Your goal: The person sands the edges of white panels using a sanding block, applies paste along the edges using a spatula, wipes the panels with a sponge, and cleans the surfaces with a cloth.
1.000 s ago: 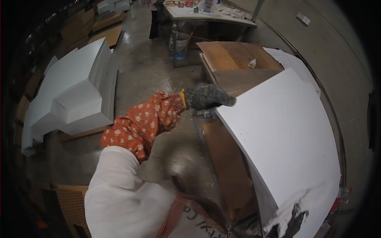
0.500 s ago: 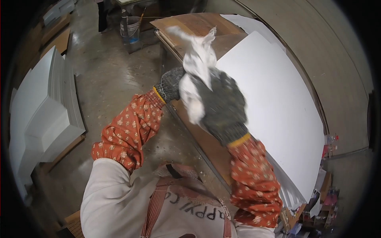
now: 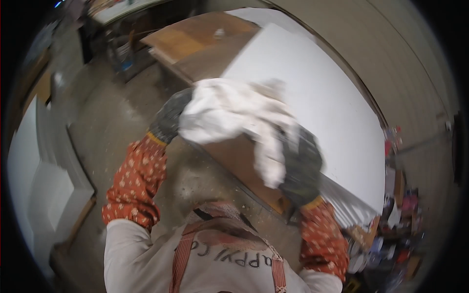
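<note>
A crumpled white cloth (image 3: 220,105), smeared by motion, stretches between my two gloved hands above the near edge of the table. My left hand (image 3: 172,117), in a dark grey knit glove with a yellow cuff, is closed on the cloth's left end. The right-hand end of the cloth is in my right hand (image 3: 304,166), gloved alike and blurred; part of the cloth hangs down beside it. Beneath and beyond lies a large white sheet (image 3: 327,97), on top of a stack on the table.
Brown boards (image 3: 200,36) cover the table's far left part. A stack of white sheets (image 3: 44,166) stands on the floor at left. Beyond the table is a bucket (image 3: 122,56) by a second table (image 3: 122,12). Mixed clutter (image 3: 395,244) fills the lower right.
My hands have moved apart, the left one leftward and the right one down to the right. The bunched cloth has spread out between them. The whole view has shifted.
</note>
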The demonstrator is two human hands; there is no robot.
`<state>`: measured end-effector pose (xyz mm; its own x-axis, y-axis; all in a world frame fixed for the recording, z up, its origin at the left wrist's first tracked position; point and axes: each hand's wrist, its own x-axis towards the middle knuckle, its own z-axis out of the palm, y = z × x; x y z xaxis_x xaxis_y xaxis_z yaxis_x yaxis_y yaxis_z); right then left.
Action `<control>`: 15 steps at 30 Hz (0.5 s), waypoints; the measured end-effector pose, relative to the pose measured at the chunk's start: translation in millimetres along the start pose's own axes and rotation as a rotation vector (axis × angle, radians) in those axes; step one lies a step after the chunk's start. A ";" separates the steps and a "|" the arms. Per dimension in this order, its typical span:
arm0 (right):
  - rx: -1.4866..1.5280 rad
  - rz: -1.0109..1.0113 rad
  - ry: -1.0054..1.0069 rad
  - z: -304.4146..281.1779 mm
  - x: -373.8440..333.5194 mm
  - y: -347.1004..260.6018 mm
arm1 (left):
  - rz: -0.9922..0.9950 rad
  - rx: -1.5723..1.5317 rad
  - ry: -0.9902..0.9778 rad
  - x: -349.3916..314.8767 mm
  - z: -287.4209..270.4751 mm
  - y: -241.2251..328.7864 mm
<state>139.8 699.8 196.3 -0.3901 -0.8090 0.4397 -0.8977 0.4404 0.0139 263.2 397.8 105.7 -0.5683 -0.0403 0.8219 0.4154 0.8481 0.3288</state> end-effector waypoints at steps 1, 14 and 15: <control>0.022 -0.108 0.044 6.1 12.2 -19.3 | -0.004 -0.010 -0.088 -1.2 1.3 -1.7; -0.302 0.272 0.064 -57.1 -123.4 161.2 | -0.821 -0.854 0.652 -1.7 2.2 16.1; -0.305 0.270 0.096 -52.6 -164.7 211.8 | -0.893 -1.045 0.717 -1.1 -3.8 3.2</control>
<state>24.6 946.8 174.0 -0.5691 -0.6151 0.5457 -0.6584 0.7384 0.1456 267.9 398.5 107.6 -0.5722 -0.8097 0.1304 0.6057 -0.3100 0.7328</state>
